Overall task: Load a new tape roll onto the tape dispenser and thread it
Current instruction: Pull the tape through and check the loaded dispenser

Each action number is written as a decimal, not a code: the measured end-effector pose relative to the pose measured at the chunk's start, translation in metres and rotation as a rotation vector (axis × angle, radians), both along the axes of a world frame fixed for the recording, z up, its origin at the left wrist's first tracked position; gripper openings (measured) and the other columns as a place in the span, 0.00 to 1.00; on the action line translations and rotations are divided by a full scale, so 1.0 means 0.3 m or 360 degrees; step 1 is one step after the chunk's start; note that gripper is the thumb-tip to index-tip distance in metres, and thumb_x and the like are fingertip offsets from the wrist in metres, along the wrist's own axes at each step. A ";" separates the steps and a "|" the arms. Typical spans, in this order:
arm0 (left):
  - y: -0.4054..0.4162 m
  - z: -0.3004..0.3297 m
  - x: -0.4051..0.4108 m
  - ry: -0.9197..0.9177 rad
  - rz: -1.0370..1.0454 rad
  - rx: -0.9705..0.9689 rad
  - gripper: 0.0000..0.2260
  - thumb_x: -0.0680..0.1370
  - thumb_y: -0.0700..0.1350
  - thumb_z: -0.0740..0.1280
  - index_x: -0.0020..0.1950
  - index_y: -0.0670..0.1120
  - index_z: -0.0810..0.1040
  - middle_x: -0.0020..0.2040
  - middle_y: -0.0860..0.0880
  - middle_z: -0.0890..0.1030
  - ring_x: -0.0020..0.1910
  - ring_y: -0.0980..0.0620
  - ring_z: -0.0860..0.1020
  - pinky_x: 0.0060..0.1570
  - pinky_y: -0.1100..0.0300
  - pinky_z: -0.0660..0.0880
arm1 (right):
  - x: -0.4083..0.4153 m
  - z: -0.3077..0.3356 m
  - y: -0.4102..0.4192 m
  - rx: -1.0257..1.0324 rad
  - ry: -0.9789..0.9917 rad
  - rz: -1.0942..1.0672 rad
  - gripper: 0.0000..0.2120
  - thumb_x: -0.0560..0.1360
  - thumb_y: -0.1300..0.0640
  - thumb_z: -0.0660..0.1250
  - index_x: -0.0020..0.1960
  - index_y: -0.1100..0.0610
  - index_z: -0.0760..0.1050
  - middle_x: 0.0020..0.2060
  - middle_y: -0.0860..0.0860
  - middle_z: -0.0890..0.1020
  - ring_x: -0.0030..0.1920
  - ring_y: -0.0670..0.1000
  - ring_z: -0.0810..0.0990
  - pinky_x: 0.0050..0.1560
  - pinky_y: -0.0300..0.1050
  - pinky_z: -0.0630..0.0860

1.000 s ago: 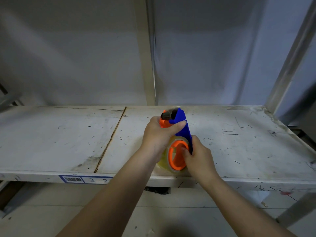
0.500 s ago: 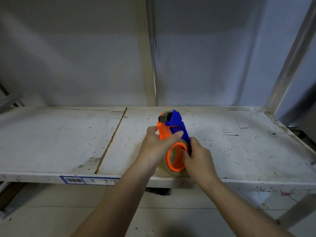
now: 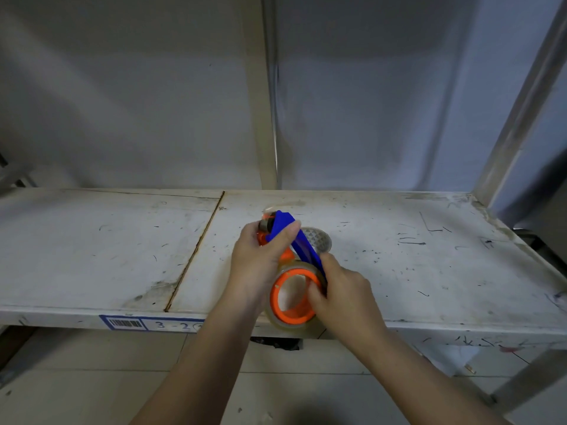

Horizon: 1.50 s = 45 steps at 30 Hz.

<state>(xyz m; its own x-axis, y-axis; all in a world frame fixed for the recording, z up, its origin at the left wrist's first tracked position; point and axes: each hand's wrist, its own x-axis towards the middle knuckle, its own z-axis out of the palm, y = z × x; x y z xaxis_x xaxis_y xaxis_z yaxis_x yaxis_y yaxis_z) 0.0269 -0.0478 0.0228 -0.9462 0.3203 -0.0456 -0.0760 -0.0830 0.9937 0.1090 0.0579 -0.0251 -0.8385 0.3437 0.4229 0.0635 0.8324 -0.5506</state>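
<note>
A blue and orange tape dispenser [image 3: 302,245] is held above the front of a scuffed white shelf [image 3: 429,265]. My left hand [image 3: 260,259] grips its upper end, thumb across the blue frame near the dark roller. A clear tape roll [image 3: 294,294] sits on the dispenser's orange hub. My right hand [image 3: 343,289] holds the roll and the lower blue frame, fingers at the hub's right rim. Behind the dispenser a grey used tape core [image 3: 317,239] lies on the shelf, partly hidden.
A seam [image 3: 196,250] splits the shelf surface left of my hands. A barcode label [image 3: 153,324] marked 3-2 is on the front edge. A metal upright [image 3: 515,118] rises at the right, a pale post [image 3: 260,102] at the back centre. Tiled floor lies below.
The dispenser has tilted and shifted toward me, its roll now over the shelf's front edge. The grey core behind it has come into view. Both hands keep their grip.
</note>
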 end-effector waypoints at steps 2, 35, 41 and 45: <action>-0.013 -0.002 -0.009 0.0091 -0.0032 0.0003 0.15 0.68 0.52 0.76 0.51 0.55 0.76 0.50 0.50 0.83 0.48 0.49 0.83 0.49 0.49 0.81 | 0.006 0.022 0.014 -0.0022 -0.0100 0.0094 0.15 0.70 0.48 0.61 0.56 0.50 0.71 0.40 0.49 0.82 0.40 0.51 0.79 0.41 0.47 0.76; -0.003 0.034 -0.125 0.0999 -0.0777 -0.1139 0.29 0.60 0.56 0.80 0.56 0.60 0.70 0.53 0.59 0.77 0.56 0.53 0.75 0.58 0.46 0.74 | -0.002 0.185 0.102 -0.1926 0.0421 0.0142 0.17 0.78 0.57 0.61 0.31 0.61 0.71 0.45 0.63 0.83 0.48 0.59 0.84 0.50 0.51 0.81; 0.002 0.029 -0.125 0.0955 -0.0812 -0.1089 0.29 0.60 0.56 0.79 0.56 0.60 0.71 0.53 0.58 0.78 0.56 0.54 0.75 0.58 0.46 0.74 | 0.006 0.201 0.100 -0.2002 0.0533 0.0082 0.17 0.78 0.58 0.61 0.31 0.61 0.71 0.38 0.56 0.84 0.47 0.60 0.84 0.43 0.44 0.82; -0.002 0.027 -0.130 0.0939 -0.0800 -0.1029 0.29 0.58 0.58 0.79 0.55 0.60 0.72 0.52 0.58 0.78 0.55 0.53 0.76 0.57 0.45 0.75 | 0.008 0.205 0.095 -0.2014 0.0589 0.0048 0.17 0.78 0.60 0.61 0.31 0.62 0.71 0.37 0.56 0.83 0.44 0.58 0.84 0.41 0.43 0.82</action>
